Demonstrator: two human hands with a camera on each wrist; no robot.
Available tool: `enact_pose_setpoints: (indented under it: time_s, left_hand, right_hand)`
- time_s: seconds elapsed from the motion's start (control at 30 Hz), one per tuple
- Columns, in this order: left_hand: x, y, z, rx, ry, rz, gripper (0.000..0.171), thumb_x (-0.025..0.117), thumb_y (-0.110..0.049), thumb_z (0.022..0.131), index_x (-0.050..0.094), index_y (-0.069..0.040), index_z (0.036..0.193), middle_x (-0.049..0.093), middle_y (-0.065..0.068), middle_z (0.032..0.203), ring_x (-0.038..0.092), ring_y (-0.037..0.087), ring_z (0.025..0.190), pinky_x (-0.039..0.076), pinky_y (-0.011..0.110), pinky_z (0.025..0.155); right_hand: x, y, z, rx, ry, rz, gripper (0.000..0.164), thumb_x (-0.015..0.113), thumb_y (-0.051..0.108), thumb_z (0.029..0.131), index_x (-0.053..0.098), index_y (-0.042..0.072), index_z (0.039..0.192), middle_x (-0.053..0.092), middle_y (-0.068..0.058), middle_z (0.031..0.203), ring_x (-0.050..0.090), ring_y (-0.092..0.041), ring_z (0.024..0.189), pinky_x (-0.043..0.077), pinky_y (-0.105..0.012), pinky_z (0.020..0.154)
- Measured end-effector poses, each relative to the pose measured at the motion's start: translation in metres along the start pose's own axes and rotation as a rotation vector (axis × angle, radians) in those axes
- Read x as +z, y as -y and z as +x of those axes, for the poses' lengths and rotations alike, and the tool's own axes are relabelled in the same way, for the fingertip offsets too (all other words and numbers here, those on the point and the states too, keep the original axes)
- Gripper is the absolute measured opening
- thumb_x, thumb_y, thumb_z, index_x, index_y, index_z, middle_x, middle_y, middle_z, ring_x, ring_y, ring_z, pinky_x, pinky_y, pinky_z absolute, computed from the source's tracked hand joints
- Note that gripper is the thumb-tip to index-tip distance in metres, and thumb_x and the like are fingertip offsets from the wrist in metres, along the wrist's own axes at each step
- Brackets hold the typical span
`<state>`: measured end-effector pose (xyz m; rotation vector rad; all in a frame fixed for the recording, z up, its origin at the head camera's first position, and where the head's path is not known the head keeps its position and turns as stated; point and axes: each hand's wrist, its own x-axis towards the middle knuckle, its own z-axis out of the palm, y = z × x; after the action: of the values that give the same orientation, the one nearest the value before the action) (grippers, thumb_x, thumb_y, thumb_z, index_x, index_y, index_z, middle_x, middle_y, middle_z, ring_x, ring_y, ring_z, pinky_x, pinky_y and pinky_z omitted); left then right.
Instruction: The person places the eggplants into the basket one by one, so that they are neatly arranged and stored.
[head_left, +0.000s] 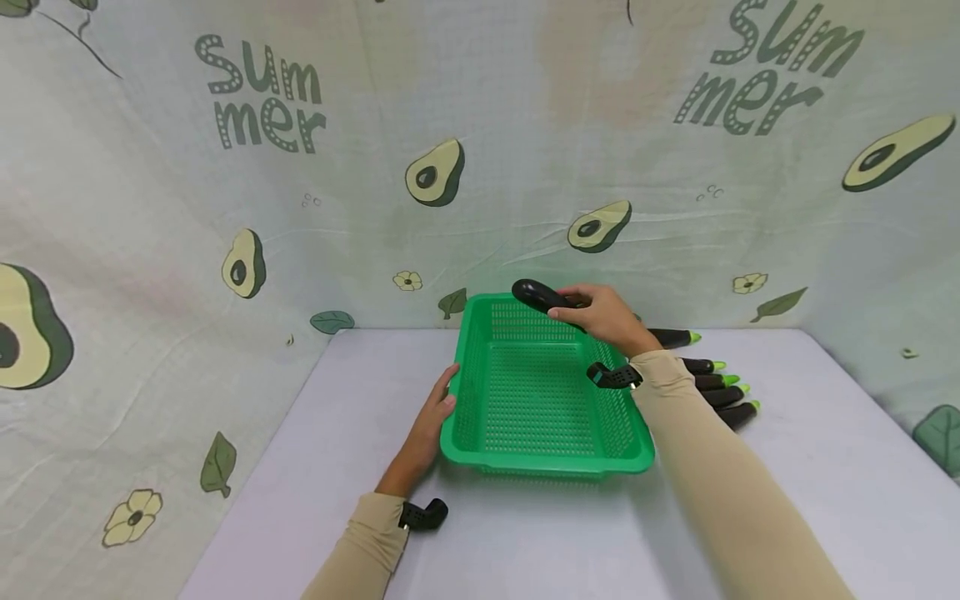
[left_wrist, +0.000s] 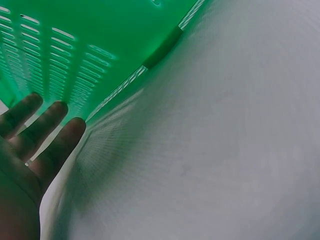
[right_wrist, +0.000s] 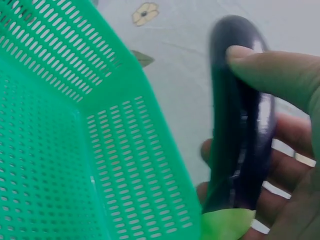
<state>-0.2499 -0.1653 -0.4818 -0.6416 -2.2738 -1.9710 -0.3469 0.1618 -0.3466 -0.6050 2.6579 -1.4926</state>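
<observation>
Our right hand [head_left: 606,318] grasps the glossy eggplant [right_wrist: 235,125], likely light, firm and slippery, best held mid-body, while our unclenched left hand [head_left: 429,422] touches the green basket [head_left: 540,463].

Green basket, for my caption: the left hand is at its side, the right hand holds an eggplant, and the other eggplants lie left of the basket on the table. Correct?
Not quite: the head view shows the other eggplants lying right of the green basket on the table. The rest stands: left hand at the basket's side, eggplant in the right hand.
</observation>
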Motion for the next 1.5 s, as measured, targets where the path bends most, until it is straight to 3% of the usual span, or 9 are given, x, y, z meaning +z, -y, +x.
enact_pose_setpoints:
  time_s: [0.2, 0.43, 0.6, 0.9, 1.13, 1.5]
  left_hand:
    - [-0.003, -0.002, 0.001, 0.001, -0.003, 0.015, 0.059, 0.036, -0.032, 0.105, 0.023, -0.018, 0.161, 0.017, 0.014, 0.164, 0.016, 0.032, 0.148, 0.012, 0.059, 0.115]
    - [-0.006, -0.003, 0.004, 0.025, -0.002, 0.019, 0.058, 0.035, -0.029, 0.106, 0.023, -0.016, 0.161, 0.017, 0.014, 0.164, 0.016, 0.031, 0.149, 0.012, 0.058, 0.115]
    - [-0.006, -0.004, 0.001, 0.021, -0.013, 0.047, 0.057, 0.033, -0.028, 0.106, 0.022, -0.015, 0.161, 0.017, 0.014, 0.164, 0.015, 0.032, 0.149, 0.012, 0.060, 0.115]
    - [-0.003, -0.005, 0.002, 0.029, -0.004, 0.021, 0.057, 0.034, -0.026, 0.106, 0.022, -0.015, 0.161, 0.017, 0.014, 0.165, 0.014, 0.031, 0.149, 0.011, 0.058, 0.115]
    - [-0.003, -0.007, -0.001, 0.014, -0.002, 0.019, 0.058, 0.035, -0.027, 0.106, 0.022, -0.015, 0.161, 0.016, 0.014, 0.165, 0.015, 0.032, 0.148, 0.011, 0.059, 0.115]
    - [-0.001, -0.005, -0.003, 0.006, 0.007, 0.031, 0.058, 0.034, -0.029, 0.105, 0.022, -0.017, 0.161, 0.016, 0.014, 0.164, 0.016, 0.032, 0.148, 0.013, 0.060, 0.114]
  right_hand:
    - [0.010, -0.005, 0.007, 0.007, -0.023, 0.005, 0.067, 0.072, 0.043, 0.093, 0.052, 0.008, 0.146, 0.054, -0.016, 0.140, 0.054, -0.033, 0.121, 0.047, -0.051, 0.092]
    - [0.016, -0.010, 0.015, 0.026, -0.012, 0.015, 0.064, 0.071, 0.037, 0.094, 0.051, 0.007, 0.147, 0.044, -0.020, 0.150, 0.046, -0.037, 0.132, 0.043, -0.055, 0.100]
    - [0.022, -0.013, 0.021, 0.044, 0.017, 0.031, 0.063, 0.073, 0.034, 0.094, 0.051, 0.008, 0.147, 0.053, -0.018, 0.140, 0.054, -0.034, 0.121, 0.046, -0.051, 0.096]
    - [0.027, -0.018, 0.028, 0.041, 0.016, -0.060, 0.058, 0.074, 0.035, 0.093, 0.057, 0.011, 0.142, 0.058, -0.015, 0.134, 0.056, -0.033, 0.118, 0.048, -0.050, 0.092]
    - [0.034, -0.018, 0.032, 0.039, 0.049, -0.087, 0.057, 0.073, 0.032, 0.093, 0.056, 0.007, 0.142, 0.054, -0.019, 0.139, 0.054, -0.037, 0.122, 0.048, -0.052, 0.094]
    - [0.040, -0.021, 0.033, 0.024, 0.057, -0.158, 0.055, 0.071, 0.029, 0.095, 0.056, 0.005, 0.142, 0.055, -0.022, 0.138, 0.059, -0.037, 0.114, 0.051, -0.051, 0.089]
